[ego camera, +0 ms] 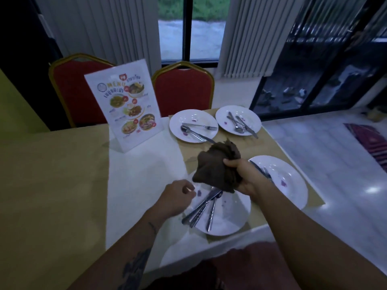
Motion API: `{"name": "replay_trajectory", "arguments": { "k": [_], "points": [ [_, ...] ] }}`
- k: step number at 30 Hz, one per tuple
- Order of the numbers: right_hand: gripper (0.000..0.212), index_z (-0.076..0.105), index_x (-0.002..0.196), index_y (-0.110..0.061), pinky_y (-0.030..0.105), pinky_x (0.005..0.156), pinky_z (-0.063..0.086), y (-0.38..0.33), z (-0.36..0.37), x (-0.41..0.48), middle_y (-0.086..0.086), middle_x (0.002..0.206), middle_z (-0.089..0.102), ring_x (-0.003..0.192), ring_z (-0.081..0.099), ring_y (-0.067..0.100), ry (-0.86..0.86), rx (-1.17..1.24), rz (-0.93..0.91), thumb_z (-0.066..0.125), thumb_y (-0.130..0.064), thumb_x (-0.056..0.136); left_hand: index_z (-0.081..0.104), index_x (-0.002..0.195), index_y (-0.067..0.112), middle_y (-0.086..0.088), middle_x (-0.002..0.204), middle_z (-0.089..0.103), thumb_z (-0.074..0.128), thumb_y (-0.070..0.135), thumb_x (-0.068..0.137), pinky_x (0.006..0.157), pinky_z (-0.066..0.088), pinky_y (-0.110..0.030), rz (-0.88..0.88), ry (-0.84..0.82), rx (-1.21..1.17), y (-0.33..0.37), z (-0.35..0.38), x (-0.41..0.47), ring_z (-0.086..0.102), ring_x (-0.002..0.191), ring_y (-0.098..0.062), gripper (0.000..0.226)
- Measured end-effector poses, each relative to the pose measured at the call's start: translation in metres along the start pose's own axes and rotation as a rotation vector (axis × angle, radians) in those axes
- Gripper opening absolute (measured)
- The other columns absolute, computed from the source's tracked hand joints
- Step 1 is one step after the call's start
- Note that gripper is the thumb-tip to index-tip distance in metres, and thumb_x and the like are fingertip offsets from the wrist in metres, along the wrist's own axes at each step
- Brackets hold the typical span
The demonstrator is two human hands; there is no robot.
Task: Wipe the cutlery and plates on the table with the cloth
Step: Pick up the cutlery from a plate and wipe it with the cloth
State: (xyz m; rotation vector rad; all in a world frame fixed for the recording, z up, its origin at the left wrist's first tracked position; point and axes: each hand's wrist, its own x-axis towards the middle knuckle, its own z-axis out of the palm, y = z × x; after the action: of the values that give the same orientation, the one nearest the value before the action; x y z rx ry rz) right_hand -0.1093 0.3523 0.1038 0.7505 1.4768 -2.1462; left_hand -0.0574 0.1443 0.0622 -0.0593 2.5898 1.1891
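Note:
My right hand (243, 176) grips a bunched dark brown cloth (215, 166) above the table. Below it lies the nearest white plate (232, 216) with a knife, fork and spoon (201, 208) lying across it and small purple stains. My left hand (178, 195) hovers at that plate's left rim, fingers loosely curled, holding nothing. A second plate (291, 181) to the right is partly hidden by my right hand and carries cutlery. Two more plates stand farther off, the far left plate (192, 126) and the far right plate (238, 120), each with cutlery.
An upright menu stand (125, 105) stands on the table to the left of the far plates. Two red chairs (182, 88) are pushed in at the far side. The table's right edge runs close past the plates, with pale floor beyond.

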Motion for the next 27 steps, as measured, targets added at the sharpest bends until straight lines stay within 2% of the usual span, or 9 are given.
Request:
{"name": "replay_trajectory", "arguments": {
  "k": [5,8,11,14,18,22,24,26,27],
  "points": [
    [0.038,0.056,0.132,0.001,0.042,0.069,0.060,-0.013,-0.034,-0.011,0.023,0.118,0.070,0.096,0.071,0.035,-0.053,0.020,0.049,0.055,0.002,0.094,0.063,0.125,0.021,-0.003,0.125,0.064,0.059,0.032,0.090,0.097,0.047,-0.029,-0.074,-0.094,0.304,0.008,0.048,0.001,0.061,0.115,-0.022,0.037],
    [0.036,0.059,0.127,0.002,0.045,0.072,0.058,-0.013,-0.046,-0.012,0.024,0.116,0.070,0.097,0.070,0.037,-0.053,-0.016,0.064,0.054,0.009,0.092,0.070,0.100,0.019,0.000,0.104,0.066,0.056,0.021,0.084,0.079,0.048,-0.026,-0.102,-0.028,0.421,0.011,0.058,0.000,0.064,0.100,-0.020,0.022],
    [0.040,0.059,0.127,-0.001,0.048,0.081,0.058,-0.010,-0.056,-0.006,0.024,0.114,0.071,0.103,0.068,0.040,-0.066,-0.050,0.066,0.055,0.013,0.089,0.071,0.094,0.017,-0.001,0.094,0.070,0.056,0.019,0.085,0.071,0.049,-0.024,-0.158,-0.004,0.438,0.018,0.062,0.000,0.066,0.087,-0.018,0.018],
    [0.043,0.057,0.128,-0.003,0.049,0.084,0.058,-0.010,-0.065,0.001,0.025,0.116,0.070,0.106,0.067,0.043,-0.073,-0.078,0.084,0.054,0.013,0.088,0.072,0.096,0.015,-0.004,0.097,0.072,0.056,0.020,0.087,0.074,0.052,-0.027,-0.211,0.027,0.395,0.024,0.063,-0.001,0.068,0.090,-0.022,0.019],
    [0.047,0.056,0.130,-0.008,0.049,0.083,0.059,-0.012,-0.070,0.006,0.023,0.117,0.070,0.104,0.069,0.042,-0.076,-0.128,0.092,0.056,0.011,0.087,0.077,0.085,0.017,-0.003,0.091,0.075,0.062,0.019,0.081,0.076,0.057,-0.028,-0.288,0.042,0.263,0.026,0.058,-0.001,0.070,0.086,-0.020,0.015],
    [0.050,0.053,0.129,-0.013,0.055,0.094,0.055,-0.015,-0.073,0.012,0.021,0.118,0.067,0.106,0.066,0.040,-0.063,-0.241,0.021,0.059,0.009,0.084,0.073,0.075,0.023,-0.001,0.089,0.074,0.063,0.015,0.079,0.072,0.053,-0.024,-0.345,0.083,0.155,0.024,0.048,-0.001,0.070,0.089,-0.020,0.014],
    [0.041,0.051,0.124,-0.008,0.051,0.096,0.053,-0.015,-0.068,0.014,0.018,0.115,0.064,0.107,0.063,0.035,-0.010,-0.329,-0.033,0.059,0.005,0.085,0.073,0.073,0.017,-0.004,0.080,0.073,0.063,0.012,0.081,0.060,0.054,-0.027,-0.369,0.121,0.038,0.026,0.040,-0.002,0.071,0.082,-0.024,0.014],
    [0.030,0.046,0.114,-0.007,0.045,0.091,0.052,-0.014,-0.058,0.014,0.012,0.104,0.058,0.104,0.058,0.030,0.079,-0.431,-0.080,0.060,0.000,0.088,0.071,0.075,0.010,-0.008,0.069,0.070,0.061,0.010,0.086,0.043,0.044,-0.025,-0.375,0.178,-0.145,0.030,0.031,-0.002,0.071,0.069,-0.025,0.015],
    [0.028,0.043,0.111,-0.010,0.045,0.090,0.052,-0.013,-0.050,0.014,0.010,0.100,0.055,0.102,0.056,0.030,0.114,-0.467,-0.097,0.060,-0.002,0.089,0.071,0.077,0.006,-0.010,0.066,0.068,0.061,0.009,0.089,0.040,0.040,-0.023,-0.368,0.204,-0.237,0.032,0.025,-0.003,0.069,0.063,-0.023,0.015]
  ]
}}
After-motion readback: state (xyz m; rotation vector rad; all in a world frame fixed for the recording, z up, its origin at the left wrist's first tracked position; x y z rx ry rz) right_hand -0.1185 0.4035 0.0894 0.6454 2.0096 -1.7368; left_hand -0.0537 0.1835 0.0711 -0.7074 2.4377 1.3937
